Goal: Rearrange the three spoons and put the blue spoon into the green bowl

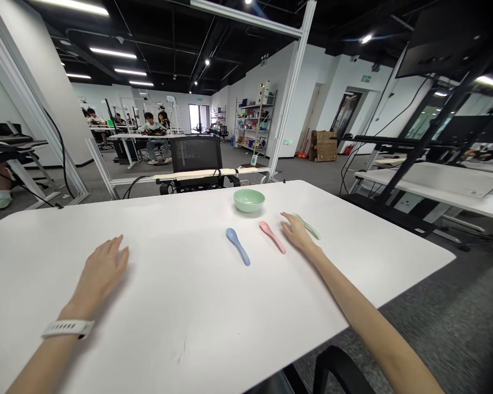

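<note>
My left hand (pixel 101 271), with a white band at the wrist, is over the left side of the white table (pixel 160 306). Its fingers are stretched out and nothing is in it. On the right, my right hand (pixel 298 232) is open beside a light green spoon (pixel 311 229), covering part of its bowl end; whether they touch I cannot tell. A pink spoon (pixel 274 238) lies just left of that hand. Further left is a blue spoon (pixel 239 248). Behind the spoons a light green bowl (pixel 248 201) stands upright near the far edge.
A metal frame (pixel 290 98) rises beyond the table, with a black mesh chair (pixel 197 156) behind it. Close to the near edge at right is a black chair armrest (pixel 340 369). Several people sit at desks in the background. Another desk (pixel 443 189) stands to the right.
</note>
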`<state>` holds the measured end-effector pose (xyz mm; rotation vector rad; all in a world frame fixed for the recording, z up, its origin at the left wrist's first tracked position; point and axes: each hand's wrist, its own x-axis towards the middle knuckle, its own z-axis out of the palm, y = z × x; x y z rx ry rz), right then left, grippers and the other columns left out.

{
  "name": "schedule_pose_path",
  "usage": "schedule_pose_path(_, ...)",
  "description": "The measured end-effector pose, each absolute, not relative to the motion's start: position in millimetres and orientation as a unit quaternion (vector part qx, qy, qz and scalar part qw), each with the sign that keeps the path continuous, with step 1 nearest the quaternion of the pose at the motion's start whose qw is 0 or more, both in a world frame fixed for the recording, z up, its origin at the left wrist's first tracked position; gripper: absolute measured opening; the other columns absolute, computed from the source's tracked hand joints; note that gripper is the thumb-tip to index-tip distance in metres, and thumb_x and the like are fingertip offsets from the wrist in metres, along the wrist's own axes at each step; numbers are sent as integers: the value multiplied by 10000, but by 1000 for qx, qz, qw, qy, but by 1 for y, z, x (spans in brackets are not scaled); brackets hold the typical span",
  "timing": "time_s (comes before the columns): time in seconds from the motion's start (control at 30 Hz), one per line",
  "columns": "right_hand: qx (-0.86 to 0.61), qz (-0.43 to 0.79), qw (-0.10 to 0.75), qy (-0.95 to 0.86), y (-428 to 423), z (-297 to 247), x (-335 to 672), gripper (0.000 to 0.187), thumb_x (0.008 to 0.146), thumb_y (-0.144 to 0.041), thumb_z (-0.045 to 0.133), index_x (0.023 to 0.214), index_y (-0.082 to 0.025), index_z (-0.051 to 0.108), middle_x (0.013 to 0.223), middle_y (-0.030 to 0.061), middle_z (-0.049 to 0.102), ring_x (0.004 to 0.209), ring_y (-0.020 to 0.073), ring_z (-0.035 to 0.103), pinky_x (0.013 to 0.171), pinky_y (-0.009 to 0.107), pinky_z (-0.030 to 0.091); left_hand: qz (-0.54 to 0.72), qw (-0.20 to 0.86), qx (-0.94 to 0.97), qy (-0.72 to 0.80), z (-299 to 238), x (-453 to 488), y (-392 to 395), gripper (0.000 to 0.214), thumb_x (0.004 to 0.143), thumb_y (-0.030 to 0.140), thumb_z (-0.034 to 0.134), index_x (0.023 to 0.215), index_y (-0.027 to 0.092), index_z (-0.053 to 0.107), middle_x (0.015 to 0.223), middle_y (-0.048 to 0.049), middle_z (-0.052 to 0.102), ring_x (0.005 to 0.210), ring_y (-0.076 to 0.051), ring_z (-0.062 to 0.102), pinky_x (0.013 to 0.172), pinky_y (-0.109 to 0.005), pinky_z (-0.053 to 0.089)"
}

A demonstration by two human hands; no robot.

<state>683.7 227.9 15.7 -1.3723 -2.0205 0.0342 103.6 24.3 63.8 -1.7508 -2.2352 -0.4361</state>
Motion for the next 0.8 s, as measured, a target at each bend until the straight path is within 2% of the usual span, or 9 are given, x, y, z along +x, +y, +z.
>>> schedule_pose_path(0.17,-521,47,310,-794,232,12,679,488,992,-363,452,1378,-139,649,1477,192,626,1428,341,532,1227,534,370,-125,101,-584,-795,37,52,-2,753,947,423,166,1442,-12,530,1544,-228,580,1461,-338,530,1219,-495,403)
schedule_pose_path(0.27,-510,57,302,-803,232,10,679,486,1001,-390,452,1357,-142,671,1489,197,616,1449,348,515,1226,534,378,-114,73,-583,-801,27,43,-4,756,956,446,171,1457,18,540,1576,-201,551,1488,-318,504,1235,-459,385)
schedule_pose_path(0.5,-513,73,297,-802,230,8,680,486,1022,-391,444,1383,-146,657,1501,184,610,1460,332,510,1222,512,389,-106,40,-580,-807,16,36,-2,781,973,483,142,1499,29,499,1627,-196,482,1541,-331,423,1252,-471,346)
schedule_pose_path(0.67,-513,87,286,-805,228,9,680,445,1037,-386,432,1341,-181,684,1454,165,652,1436,316,542,1199,491,416,-118,58,-577,-806,14,35,-3,731,962,472,204,1479,76,534,1600,-164,522,1518,-304,465,1236,-478,381)
schedule_pose_path(0.8,-512,90,295,-802,226,12,679,411,1033,-369,448,1281,-185,718,1420,172,675,1418,319,563,1185,492,431,-113,60,-580,-805,14,34,-3,740,961,476,207,1474,58,536,1600,-168,525,1519,-303,463,1239,-452,374)
